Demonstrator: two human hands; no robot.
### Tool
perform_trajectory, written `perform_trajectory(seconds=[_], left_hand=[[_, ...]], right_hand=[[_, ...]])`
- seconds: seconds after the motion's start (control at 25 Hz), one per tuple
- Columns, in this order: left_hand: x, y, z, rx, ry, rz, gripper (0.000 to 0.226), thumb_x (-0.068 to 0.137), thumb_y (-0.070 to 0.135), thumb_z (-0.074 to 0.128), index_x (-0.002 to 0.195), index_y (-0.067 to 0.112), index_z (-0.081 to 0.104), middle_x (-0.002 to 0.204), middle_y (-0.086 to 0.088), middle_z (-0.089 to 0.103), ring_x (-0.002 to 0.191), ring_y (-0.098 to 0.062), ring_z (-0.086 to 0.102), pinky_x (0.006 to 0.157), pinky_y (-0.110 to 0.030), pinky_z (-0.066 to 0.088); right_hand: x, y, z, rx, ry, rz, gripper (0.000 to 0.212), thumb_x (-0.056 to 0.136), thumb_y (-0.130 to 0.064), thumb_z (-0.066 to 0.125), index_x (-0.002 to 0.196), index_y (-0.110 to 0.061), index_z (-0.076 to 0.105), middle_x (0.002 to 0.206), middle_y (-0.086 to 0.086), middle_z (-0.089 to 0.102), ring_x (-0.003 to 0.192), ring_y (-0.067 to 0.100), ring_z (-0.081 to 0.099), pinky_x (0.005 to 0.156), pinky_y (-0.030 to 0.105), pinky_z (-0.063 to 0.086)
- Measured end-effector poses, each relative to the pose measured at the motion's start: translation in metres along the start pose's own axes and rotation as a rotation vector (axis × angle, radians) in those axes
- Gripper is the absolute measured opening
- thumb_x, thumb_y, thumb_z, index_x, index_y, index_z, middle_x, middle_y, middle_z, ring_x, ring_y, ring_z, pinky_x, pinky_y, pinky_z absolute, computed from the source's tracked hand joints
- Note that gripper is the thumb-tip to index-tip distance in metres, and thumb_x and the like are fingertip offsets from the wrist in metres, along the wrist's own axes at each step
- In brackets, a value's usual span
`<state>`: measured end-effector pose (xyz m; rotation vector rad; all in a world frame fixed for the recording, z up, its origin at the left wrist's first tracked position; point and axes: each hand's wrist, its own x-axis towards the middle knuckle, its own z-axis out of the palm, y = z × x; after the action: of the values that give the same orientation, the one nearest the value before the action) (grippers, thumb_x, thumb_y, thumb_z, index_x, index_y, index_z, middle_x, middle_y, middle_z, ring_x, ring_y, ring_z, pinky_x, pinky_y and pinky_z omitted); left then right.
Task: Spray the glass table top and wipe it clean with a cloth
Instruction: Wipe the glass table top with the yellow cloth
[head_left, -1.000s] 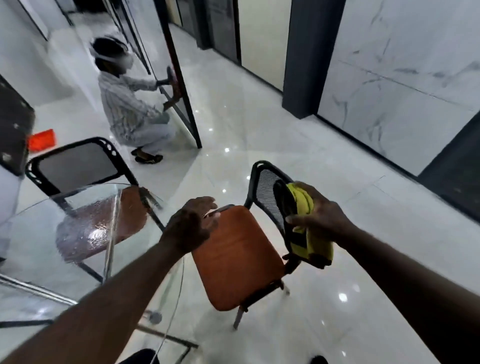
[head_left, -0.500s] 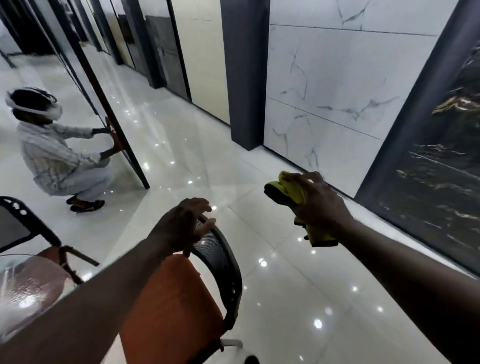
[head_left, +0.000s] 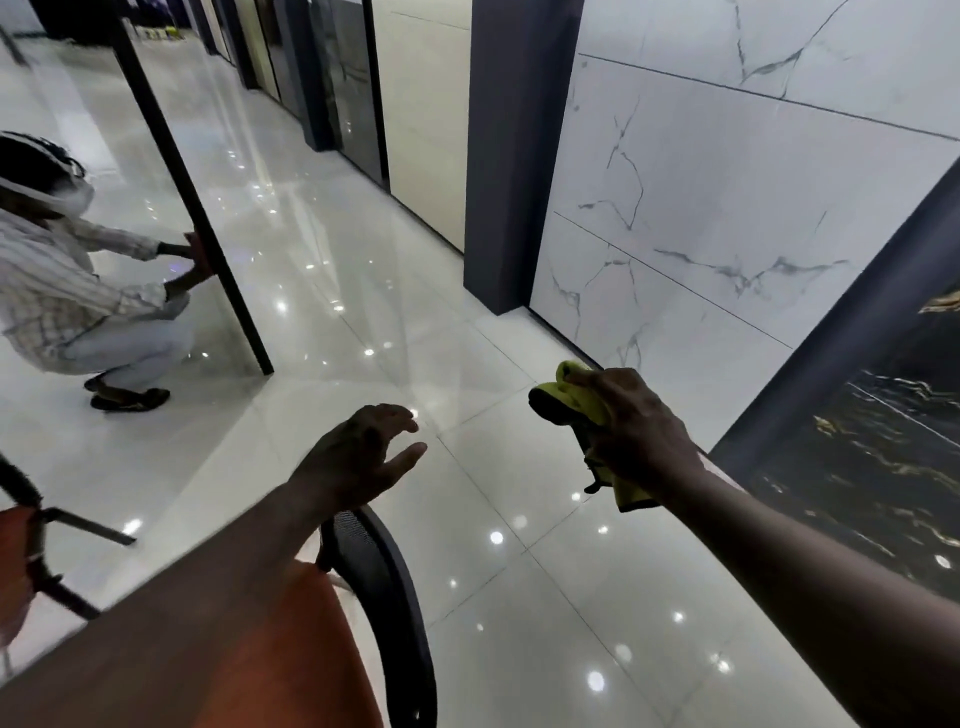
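Now that the left hand (head_left: 363, 457) has come off the chair's black mesh back (head_left: 363, 551), it hangs just above it with fingers spread and slack, holding nothing. The right hand (head_left: 641, 436) stays bunched round the yellow-green cloth (head_left: 576, 402), soft and crumpled, with a dark trim. Below them sits the smooth orange seat (head_left: 311, 665), pushed aside, I'd guess, to make room. The glass worktop has slid out of sight to the left as the person turned, so wiping looks not yet begun, and I see no spray bottle. Around them spread glossy pale floor tiles (head_left: 519, 597) and a veined marble wall (head_left: 727, 182). Another person (head_left: 67, 291) crouches by a dark-framed glass panel (head_left: 189, 208).
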<state>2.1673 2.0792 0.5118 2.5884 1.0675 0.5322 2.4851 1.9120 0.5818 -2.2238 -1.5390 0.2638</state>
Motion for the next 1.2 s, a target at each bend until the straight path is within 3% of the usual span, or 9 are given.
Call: perform_trajectory(seconds=[0.12,0.24,0.32,0.4,0.52,0.84,1.0,1.2], left_hand=[[0.037,-0.020,0.020,0.021,-0.010,-0.050,0.054,0.091,0.067,0.048,0.119,0.026,0.068,0.133,0.013,0.064,0.126,-0.012,0.057,0.098,-0.035,0.052],[0.064,-0.041,0.041,0.052,-0.011,-0.115,0.057,0.091,0.069,0.043,0.120,0.027,0.068,0.132,0.014,0.064,0.125,-0.011,0.057,0.098,-0.037,0.053],[0.086,-0.050,0.050,0.094,0.018,-0.184,0.057,0.093,0.068,0.043,0.120,0.025,0.067,0.131,0.011,0.066,0.123,-0.013,0.059,0.097,-0.038,0.054],[0.101,-0.050,0.052,0.115,0.070,-0.282,0.055,0.094,0.063,0.046,0.119,0.020,0.069,0.129,0.008,0.068,0.120,-0.015,0.061,0.096,-0.038,0.054],[0.108,-0.044,0.048,0.197,0.133,-0.372,0.050,0.095,0.057,0.052,0.116,0.017,0.072,0.127,0.004,0.070,0.118,-0.019,0.064,0.095,-0.040,0.056],[0.080,-0.100,0.020,0.276,0.344,-0.725,0.046,0.096,0.055,0.053,0.115,0.018,0.073,0.126,0.004,0.070,0.118,-0.017,0.063,0.097,-0.037,0.054],[0.061,-0.162,0.020,0.255,0.442,-0.931,0.047,0.095,0.057,0.053,0.117,0.021,0.073,0.128,0.006,0.069,0.122,-0.012,0.060,0.102,-0.032,0.050],[0.065,-0.225,-0.001,0.235,0.501,-1.067,0.047,0.095,0.058,0.053,0.115,0.020,0.073,0.125,0.006,0.069,0.108,-0.011,0.063,0.090,-0.029,0.055]], right_hand=[[0.062,0.025,0.015,-0.011,-0.046,-0.035,0.088,0.081,-0.019,0.079,0.143,-0.063,0.037,0.146,-0.016,0.044,0.098,0.012,0.054,0.072,0.034,0.048],[0.128,0.051,0.037,0.029,-0.102,-0.097,0.085,0.082,-0.017,0.079,0.144,-0.063,0.043,0.141,-0.020,0.045,0.078,0.002,0.058,0.056,0.023,0.042],[0.178,0.063,0.050,0.037,-0.163,-0.154,0.092,0.078,-0.014,0.081,0.145,-0.063,0.042,0.141,-0.021,0.044,0.085,0.005,0.058,0.051,0.019,0.039],[0.226,0.065,0.060,0.074,-0.212,-0.235,0.091,0.078,-0.014,0.081,0.146,-0.062,0.042,0.143,-0.020,0.044,0.095,0.012,0.062,0.055,0.028,0.050],[0.283,0.048,0.076,0.128,-0.276,-0.377,0.080,0.085,-0.020,0.076,0.145,-0.062,0.043,0.140,-0.021,0.044,0.093,0.021,0.073,0.069,0.043,0.064],[0.394,-0.102,0.154,0.223,-0.514,-0.767,0.080,0.086,-0.020,0.078,0.142,-0.064,0.043,0.140,-0.026,0.043,0.090,0.019,0.075,0.064,0.044,0.065],[0.434,-0.186,0.213,0.241,-0.621,-0.884,0.063,0.094,-0.027,0.074,0.140,-0.062,0.048,0.136,-0.027,0.044,0.060,-0.001,0.072,0.061,0.040,0.064],[0.478,-0.277,0.262,0.235,-0.690,-1.016,0.058,0.095,-0.033,0.074,0.139,-0.062,0.048,0.137,-0.025,0.046,0.054,-0.003,0.069,0.058,0.034,0.062]])
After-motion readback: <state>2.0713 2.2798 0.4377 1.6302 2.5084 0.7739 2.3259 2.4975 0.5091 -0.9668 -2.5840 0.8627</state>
